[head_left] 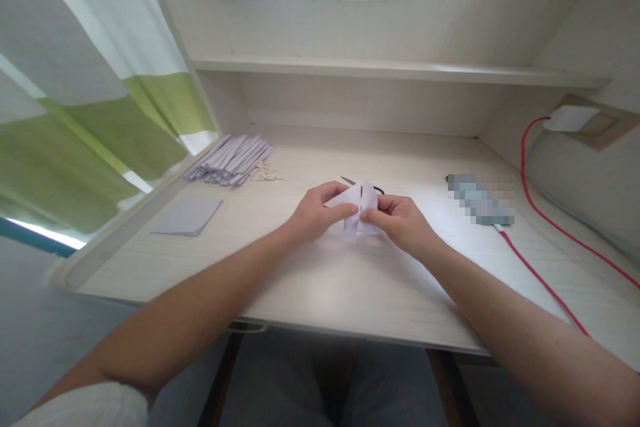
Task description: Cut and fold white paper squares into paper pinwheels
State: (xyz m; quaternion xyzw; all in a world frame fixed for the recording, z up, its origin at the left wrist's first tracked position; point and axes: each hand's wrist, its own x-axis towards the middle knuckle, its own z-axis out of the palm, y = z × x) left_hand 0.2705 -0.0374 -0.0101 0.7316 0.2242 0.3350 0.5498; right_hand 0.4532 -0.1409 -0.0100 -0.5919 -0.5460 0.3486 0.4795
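White paper (369,200): where, what grip?

Over the desk (320,293), between the hands. Left hand (319,211), right hand (401,220): both pinching it, thumbs pressed over fingers.

Tip?

Folding or tearing, can't tell; pinch near the middle, edges even, go slow.

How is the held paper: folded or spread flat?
Folded: between the left hand and right hand, the white paper shows angled flaps, not one flat sheet.

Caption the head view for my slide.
Over a light desk, left hand and right hand hold white paper, scissors partly hidden behind it, pale strips piled farther left.
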